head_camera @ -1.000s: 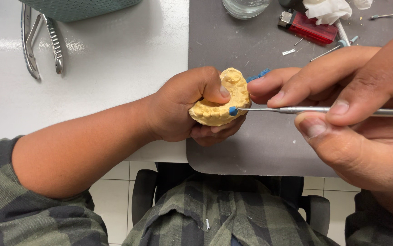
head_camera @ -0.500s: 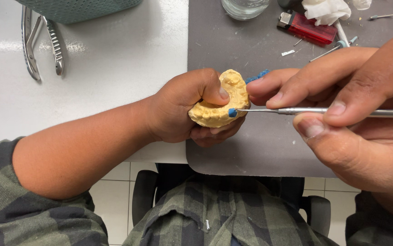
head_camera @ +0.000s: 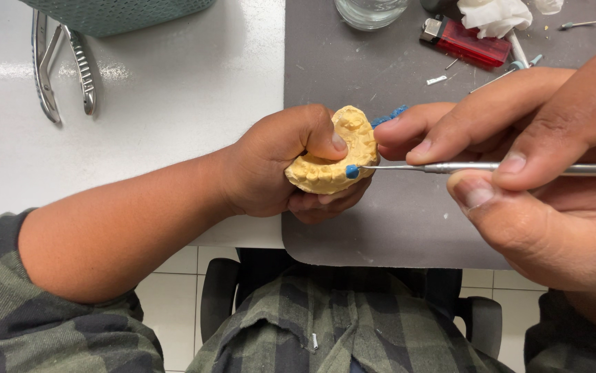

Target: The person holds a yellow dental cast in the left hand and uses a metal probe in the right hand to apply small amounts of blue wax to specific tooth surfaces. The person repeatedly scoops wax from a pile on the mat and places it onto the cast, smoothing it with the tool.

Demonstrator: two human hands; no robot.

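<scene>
Nothing has shifted since the earlier frames: left hand (head_camera: pixel 277 162) stays clamped around one yellow dental cast (head_camera: pixel 332 155) above the grey mat (head_camera: pixel 394 221), while right hand (head_camera: pixel 519 166) pinches one thin metal instrument (head_camera: pixel 491 168), blue tip touching the cast. Far off lie one red lighter (head_camera: pixel 467 40) and one pair of pliers (head_camera: pixel 60 65).

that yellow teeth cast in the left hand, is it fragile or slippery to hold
The yellow teeth cast looks like rigid plaster, so probably stiff and brittle at the thin tooth edges. Its matte, chalky surface likely grips well; the left hand holds it with thumb on top. It seems solid, so perhaps heavy for its size.
</scene>
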